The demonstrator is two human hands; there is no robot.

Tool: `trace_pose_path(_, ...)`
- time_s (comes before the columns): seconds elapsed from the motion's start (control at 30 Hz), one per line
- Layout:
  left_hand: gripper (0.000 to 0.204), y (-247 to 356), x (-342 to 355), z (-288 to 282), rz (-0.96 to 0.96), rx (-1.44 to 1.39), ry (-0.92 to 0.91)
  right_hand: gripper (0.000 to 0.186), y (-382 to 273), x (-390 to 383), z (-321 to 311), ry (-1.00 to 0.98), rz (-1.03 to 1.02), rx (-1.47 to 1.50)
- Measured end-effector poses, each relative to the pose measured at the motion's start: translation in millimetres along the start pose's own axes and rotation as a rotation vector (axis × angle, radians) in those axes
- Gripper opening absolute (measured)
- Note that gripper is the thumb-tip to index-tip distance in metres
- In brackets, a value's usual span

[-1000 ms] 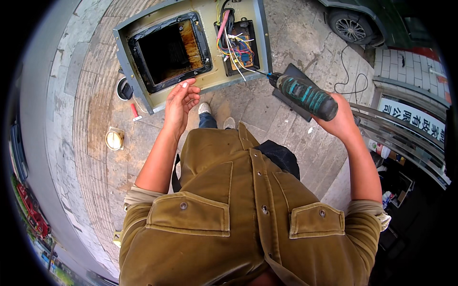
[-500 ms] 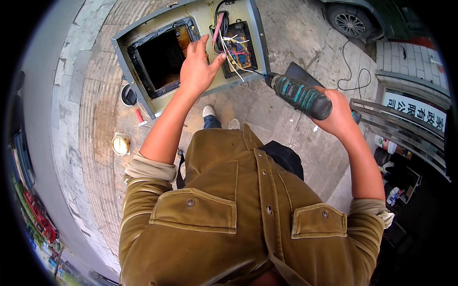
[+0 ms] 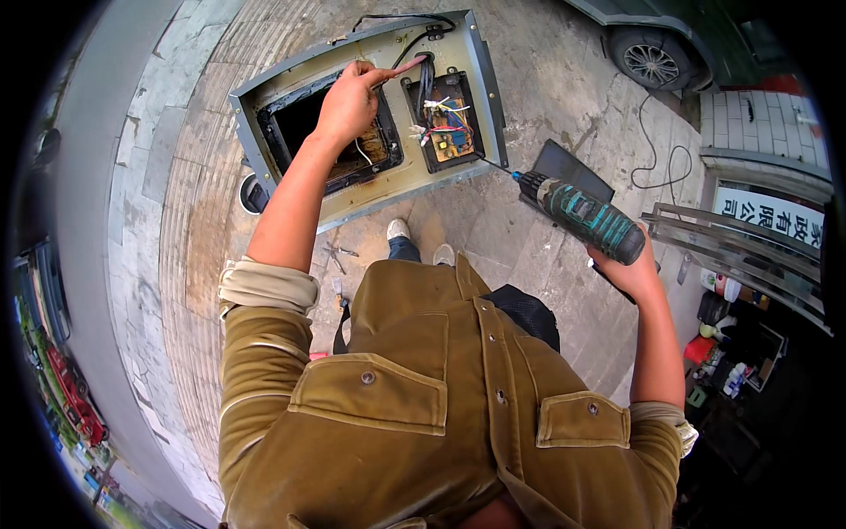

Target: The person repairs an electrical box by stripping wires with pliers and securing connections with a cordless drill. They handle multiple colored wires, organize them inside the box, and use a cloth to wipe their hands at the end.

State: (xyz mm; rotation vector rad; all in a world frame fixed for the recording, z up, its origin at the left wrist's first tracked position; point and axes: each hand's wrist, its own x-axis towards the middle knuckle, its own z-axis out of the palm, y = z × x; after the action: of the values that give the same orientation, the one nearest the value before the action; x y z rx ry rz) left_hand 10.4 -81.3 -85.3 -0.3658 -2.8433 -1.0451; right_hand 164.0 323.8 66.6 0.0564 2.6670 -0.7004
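A metal appliance housing [image 3: 344,208] lies ahead, with a dark square opening [image 3: 300,123] on its left and an open circuit box [image 3: 456,145] on its right. Over the opening my left hand [image 3: 346,106] is closed around what looks like a pink cable [image 3: 407,67], which runs to a bundle of black cables [image 3: 426,78]. A thin white wire [image 3: 363,152] hangs below that hand. My right hand [image 3: 633,269] grips a teal and black cordless drill [image 3: 582,216]. Its long thin bit points at the housing's right edge, near the circuit box; contact cannot be made out.
Under the drill a dark flat panel [image 3: 573,172] lies on the paving. A bucket [image 3: 253,194] stands by the housing's left corner, with small tools [image 3: 337,256] nearby. A metal railing [image 3: 731,234] and a parked car's wheel [image 3: 650,62] are to the right.
My left hand has moved up and closed; the pink cable now stretches sideways from it. The drill has shifted right and down, away from the white wires. My view has shifted slightly.
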Motion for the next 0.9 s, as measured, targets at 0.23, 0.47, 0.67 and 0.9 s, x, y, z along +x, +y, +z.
trace_pose_path(0.23,0.04,-26.5,-4.4,6.5,0.084,0.112,0.055,0.029,-34.3,-14.4,-26.7,0.068,0.021,0.169)
trace_pose_path(0.47,0.027,-27.8,1.3,10.7,0.055,0.132,0.116,0.03,-109.6,51.3,-30.4,0.07,-0.193,0.051)
trace_pose_path(0.67,0.029,-34.9,1.9,11.4,0.036,0.065,0.124,0.028,-156.8,103.1,-18.8,0.009,-0.144,0.034)
trace_pose_path(0.9,0.028,-44.7,2.7,12.0,0.038,0.015,0.118,0.025,-166.8,121.0,-6.5,-0.001,-0.131,-0.021)
